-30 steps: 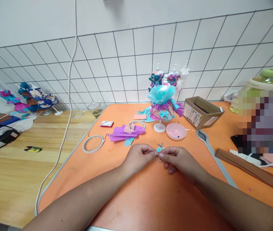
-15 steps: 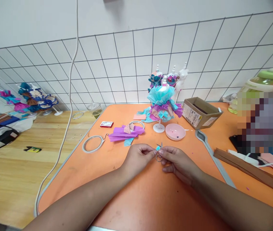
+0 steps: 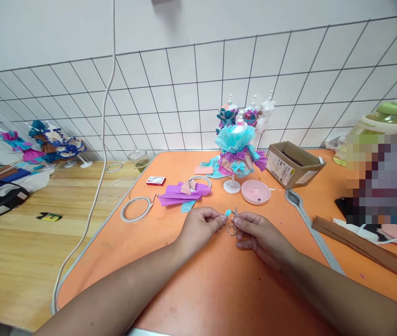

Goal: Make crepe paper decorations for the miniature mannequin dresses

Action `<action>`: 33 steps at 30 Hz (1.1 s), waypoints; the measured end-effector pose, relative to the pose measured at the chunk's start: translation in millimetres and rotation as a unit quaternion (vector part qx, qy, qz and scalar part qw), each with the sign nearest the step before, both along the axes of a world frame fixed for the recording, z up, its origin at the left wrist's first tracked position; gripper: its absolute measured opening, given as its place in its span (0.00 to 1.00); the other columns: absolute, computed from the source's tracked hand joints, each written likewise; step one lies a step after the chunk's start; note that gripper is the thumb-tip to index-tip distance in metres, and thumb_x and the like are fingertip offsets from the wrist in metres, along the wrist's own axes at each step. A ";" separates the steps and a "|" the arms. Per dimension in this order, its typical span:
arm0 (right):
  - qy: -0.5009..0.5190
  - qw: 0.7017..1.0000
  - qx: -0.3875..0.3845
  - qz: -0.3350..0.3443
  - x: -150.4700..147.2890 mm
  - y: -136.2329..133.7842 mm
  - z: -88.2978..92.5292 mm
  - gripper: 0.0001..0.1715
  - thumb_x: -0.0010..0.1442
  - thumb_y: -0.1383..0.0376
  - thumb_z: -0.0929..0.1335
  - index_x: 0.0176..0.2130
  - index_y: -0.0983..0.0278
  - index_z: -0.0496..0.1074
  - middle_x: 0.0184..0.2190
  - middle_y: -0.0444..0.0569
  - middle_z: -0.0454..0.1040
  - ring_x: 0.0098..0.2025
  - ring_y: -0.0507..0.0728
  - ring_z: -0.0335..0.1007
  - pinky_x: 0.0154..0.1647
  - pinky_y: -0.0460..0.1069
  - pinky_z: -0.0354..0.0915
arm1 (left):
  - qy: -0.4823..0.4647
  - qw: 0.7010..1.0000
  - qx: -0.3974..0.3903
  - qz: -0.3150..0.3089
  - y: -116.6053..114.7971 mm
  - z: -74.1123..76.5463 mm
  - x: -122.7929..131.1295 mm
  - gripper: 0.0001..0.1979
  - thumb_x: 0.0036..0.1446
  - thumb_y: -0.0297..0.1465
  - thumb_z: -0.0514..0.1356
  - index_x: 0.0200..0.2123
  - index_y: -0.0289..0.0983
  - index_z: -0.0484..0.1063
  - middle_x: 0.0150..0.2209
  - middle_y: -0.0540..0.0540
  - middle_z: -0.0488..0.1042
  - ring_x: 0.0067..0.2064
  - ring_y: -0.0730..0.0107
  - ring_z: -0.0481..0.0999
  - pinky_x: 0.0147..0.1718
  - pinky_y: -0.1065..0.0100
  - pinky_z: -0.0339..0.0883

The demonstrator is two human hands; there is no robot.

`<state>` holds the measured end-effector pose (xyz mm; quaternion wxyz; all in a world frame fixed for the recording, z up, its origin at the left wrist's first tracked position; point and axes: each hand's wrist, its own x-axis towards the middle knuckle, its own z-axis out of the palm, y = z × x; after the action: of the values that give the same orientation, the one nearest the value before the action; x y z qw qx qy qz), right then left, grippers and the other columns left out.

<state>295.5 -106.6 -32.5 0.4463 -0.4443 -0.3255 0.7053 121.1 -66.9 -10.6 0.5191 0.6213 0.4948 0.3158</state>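
Note:
Between thumb and finger, my left hand (image 3: 205, 225) pinches a small piece of turquoise crepe paper (image 3: 228, 213). My right hand (image 3: 259, 233) is closed on a small pair of scissors (image 3: 232, 230); a ring handle hangs below the fingers and the metal tip points up beside the paper. Both hands are close together above the orange table. Behind them stands a small dress form (image 3: 236, 140) in a turquoise and purple paper dress on a white base. Purple crepe paper (image 3: 175, 193) and a turquoise scrap (image 3: 187, 206) lie left of the hands.
A pink bowl (image 3: 255, 192) with tiny bits sits near the dress form, beside a cardboard box (image 3: 291, 165). Rolls of double-sided tape (image 3: 135, 210) and a small red-and-white box (image 3: 156, 180) lie left. A white cable (image 3: 95, 196) hangs at left; brown paper strips (image 3: 362, 247) lie right.
My hands have drawn slightly apart. The turquoise paper now stays with my left hand, clear of my right fingers, and more of the scissors' tip shows.

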 end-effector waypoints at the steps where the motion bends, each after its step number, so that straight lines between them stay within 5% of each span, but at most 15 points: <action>1: 0.004 1.000 0.001 0.002 -0.3 0.2 0.7 0.17 0.48 0.55 0.76 0.33 0.64 0.75 0.26 0.42 0.68 0.27 0.47 0.64 0.28 0.43 0.70 | -0.012 1.000 -0.017 -0.001 0.0 0.4 0.4 0.12 0.49 0.38 0.63 0.26 0.33 0.74 0.24 0.48 0.74 0.26 0.72 0.72 0.28 0.71 0.68; 15: -0.016 1.000 -0.005 -0.017 -3.1 2.0 -5.0 0.18 0.48 0.53 0.75 0.30 0.64 0.72 0.27 0.42 0.69 0.26 0.47 0.63 0.27 0.44 0.70 | 0.049 0.994 0.100 -0.024 -5.0 -6.9 1.9 0.10 0.53 0.35 0.62 0.26 0.35 0.78 0.26 0.47 0.78 0.29 0.71 0.73 0.28 0.73 0.64; 25: -0.097 0.995 0.029 -0.025 5.1 5.4 -0.5 0.20 0.48 0.52 0.75 0.33 0.65 0.74 0.26 0.45 0.69 0.29 0.50 0.66 0.26 0.43 0.68 | 0.018 1.000 -0.010 -0.021 4.7 -1.1 -2.8 0.13 0.52 0.39 0.61 0.28 0.34 0.72 0.25 0.49 0.73 0.27 0.71 0.73 0.28 0.70 0.69; 28: -0.099 0.990 0.063 -0.075 4.8 4.0 6.0 0.22 0.50 0.51 0.73 0.41 0.61 0.73 0.36 0.49 0.72 0.36 0.54 0.70 0.29 0.45 0.70 | 0.004 0.999 -0.004 -0.046 6.4 -0.5 -4.0 0.12 0.52 0.38 0.62 0.28 0.34 0.73 0.27 0.48 0.74 0.30 0.71 0.73 0.31 0.70 0.69; 30: -0.086 0.988 0.082 -0.100 4.1 2.9 11.2 0.34 0.53 0.48 0.71 0.56 0.53 0.66 0.52 0.52 0.68 0.42 0.57 0.71 0.31 0.48 0.72 | 0.016 0.997 0.051 -0.060 4.4 -0.4 -3.3 0.10 0.53 0.37 0.61 0.29 0.34 0.74 0.29 0.47 0.76 0.32 0.71 0.74 0.33 0.71 0.68; 33: -0.051 0.990 0.104 -0.074 5.2 2.6 15.2 0.53 0.54 0.44 0.68 0.66 0.40 0.35 0.64 0.52 0.56 0.46 0.59 0.71 0.34 0.52 0.73 | 0.058 0.988 0.128 -0.070 -1.0 0.4 -2.1 0.09 0.56 0.36 0.59 0.32 0.37 0.77 0.33 0.48 0.79 0.35 0.70 0.76 0.35 0.72 0.67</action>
<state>300.6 -104.0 -17.3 0.5242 -0.4533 -0.3856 0.6091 119.0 -67.9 -10.2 0.4265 0.7331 0.4349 0.3025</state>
